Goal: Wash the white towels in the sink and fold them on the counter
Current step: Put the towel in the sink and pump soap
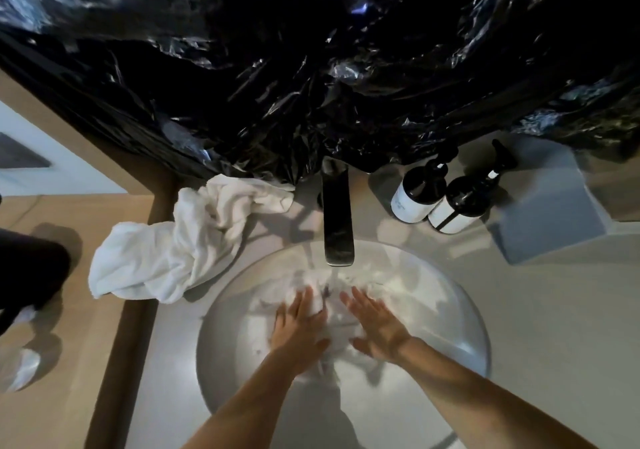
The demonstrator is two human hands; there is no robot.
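A white towel (346,296) lies bunched in the round sink (460,313) at the lower middle of the frame, under a thin stream of water from the dark faucet (337,220) above it. Both hands press down on it with fingers straight and spread: the left hand (299,324) on its left part, the right hand (375,324) on its right. Motion blur softens the cloth's edges, so its exact folds are hard to make out. A second white towel (173,251) sits crumpled on the counter (554,310) at middle left, one end hanging over the edge. At upper right of the sink stand 2 pump bottles (440,199), touching, beside a grey box (543,206). Crinkled black plastic sheeting (311,67) fills the top of the frame.
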